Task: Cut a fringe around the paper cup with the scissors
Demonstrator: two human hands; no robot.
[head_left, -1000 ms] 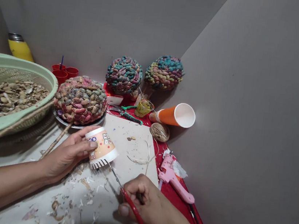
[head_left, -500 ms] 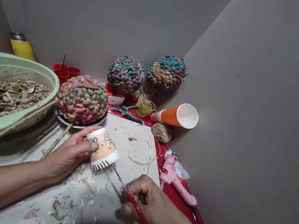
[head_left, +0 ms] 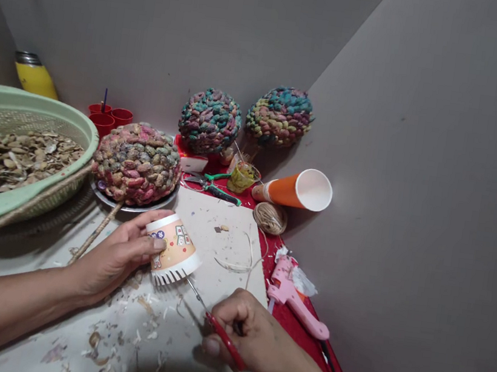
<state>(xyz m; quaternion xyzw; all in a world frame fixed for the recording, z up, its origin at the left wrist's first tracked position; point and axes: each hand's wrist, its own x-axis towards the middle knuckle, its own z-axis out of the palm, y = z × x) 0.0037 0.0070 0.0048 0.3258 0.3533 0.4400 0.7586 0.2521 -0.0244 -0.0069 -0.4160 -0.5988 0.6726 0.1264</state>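
A printed paper cup (head_left: 181,244), orange and white, is gripped by my left hand (head_left: 123,255), thumb across its side and the other fingers mostly hidden inside or behind it. A fringe of short slits runs along part of the cup's lower edge. My right hand (head_left: 247,335) is closed round the red handles of a pair of scissors (head_left: 222,338). Their blades reach up and left to the cup's cut edge, at the right end of the fringe. Paper scraps and shell bits lie on the board below.
At left stands a green basket (head_left: 93,129) of shells, beside a ball of coloured shells (head_left: 139,165) on a metal dish. Further back are two similar balls (head_left: 210,121), green-handled pliers (head_left: 218,189) and orange cups (head_left: 282,189). Twine (head_left: 270,218) and a pink glue gun (head_left: 295,302) lie right.
Both hands, the cup and the scissors keep nearly the same places. The scissor blades stay at the cup's slit edge, and the view has shifted slightly.
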